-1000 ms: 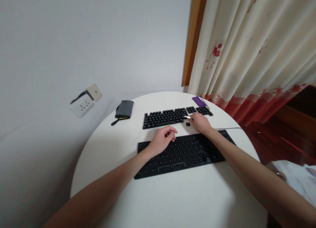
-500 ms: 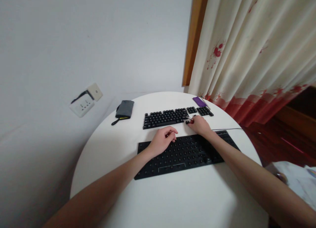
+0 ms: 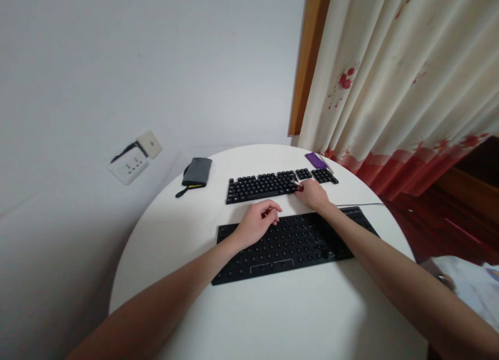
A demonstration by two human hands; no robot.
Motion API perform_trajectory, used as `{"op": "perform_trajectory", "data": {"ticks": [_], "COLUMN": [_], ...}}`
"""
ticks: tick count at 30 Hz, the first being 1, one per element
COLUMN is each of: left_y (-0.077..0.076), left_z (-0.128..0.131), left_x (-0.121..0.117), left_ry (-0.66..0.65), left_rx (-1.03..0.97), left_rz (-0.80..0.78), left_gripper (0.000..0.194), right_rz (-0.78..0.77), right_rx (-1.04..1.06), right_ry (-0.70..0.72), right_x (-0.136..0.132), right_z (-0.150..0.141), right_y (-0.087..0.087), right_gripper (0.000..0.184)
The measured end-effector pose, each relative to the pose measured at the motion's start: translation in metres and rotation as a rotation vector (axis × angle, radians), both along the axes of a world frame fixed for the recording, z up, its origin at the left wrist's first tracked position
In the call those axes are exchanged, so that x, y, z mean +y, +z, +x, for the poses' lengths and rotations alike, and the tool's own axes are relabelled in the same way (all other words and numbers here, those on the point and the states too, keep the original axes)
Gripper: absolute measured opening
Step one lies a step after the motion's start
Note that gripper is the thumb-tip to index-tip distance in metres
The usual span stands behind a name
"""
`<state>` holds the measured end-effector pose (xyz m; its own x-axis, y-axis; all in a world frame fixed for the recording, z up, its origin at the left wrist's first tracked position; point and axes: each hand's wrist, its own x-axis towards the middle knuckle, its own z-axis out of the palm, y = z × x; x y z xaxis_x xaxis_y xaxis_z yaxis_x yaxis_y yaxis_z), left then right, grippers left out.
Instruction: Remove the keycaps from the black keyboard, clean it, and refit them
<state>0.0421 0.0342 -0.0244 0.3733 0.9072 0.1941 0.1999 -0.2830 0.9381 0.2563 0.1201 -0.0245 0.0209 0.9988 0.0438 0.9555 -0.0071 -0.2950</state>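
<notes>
My left hand [image 3: 258, 222] rests over the rear left part of a black keyboard base [image 3: 268, 264], whose keycaps are off. Its fingers are loosely curled, apart from the thumb, with nothing between them. Beyond the base, black keycaps [image 3: 257, 186] stand in keyboard order on the white table [image 3: 175, 235]. My right hand [image 3: 314, 195] is at the right end of their main block, closed on a small tool with thin metal prongs, apparently a keycap puller [image 3: 296, 183]. Its prongs point left at the keycaps; the fingers hide its rear part.
Smaller keycap groups [image 3: 325, 175] lie to the right of the main block. A grey pouch [image 3: 197, 172] lies at the back left, a purple item [image 3: 315, 160] at the back right. A cable [image 3: 362, 204] runs off the table's right side. Wall and curtain [image 3: 374, 90] stand behind.
My right hand has shifted slightly, and the puller's prongs have moved up and left over the end keycaps. A dark keycap seen under its fingers earlier no longer shows separately. My left hand stays put.
</notes>
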Motion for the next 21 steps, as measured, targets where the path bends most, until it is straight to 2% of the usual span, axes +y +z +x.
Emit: {"op": "perform_trajectory", "data": {"ticks": [8,13,21], "left_y": [0.000,0.001,0.005], "left_z": [0.000,0.000,0.000], "left_x": [0.001,0.000,-0.002], "left_ry": [-0.012,-0.008,0.002], "left_rx": [0.007,0.015,0.028], "left_rz": [-0.007,-0.011,-0.019], "left_gripper": [0.013,0.014,0.014], "right_rz": [0.011,0.000,0.007], "right_rx": [-0.007,0.008,0.046], "right_ry": [-0.055,-0.114,-0.120], "right_x": [-0.004,0.002,0.013], "right_z": [0.011,0.019,0.016], "right_y": [0.002,0.001,-0.003], "right_gripper": [0.019,0.019,0.020]}}
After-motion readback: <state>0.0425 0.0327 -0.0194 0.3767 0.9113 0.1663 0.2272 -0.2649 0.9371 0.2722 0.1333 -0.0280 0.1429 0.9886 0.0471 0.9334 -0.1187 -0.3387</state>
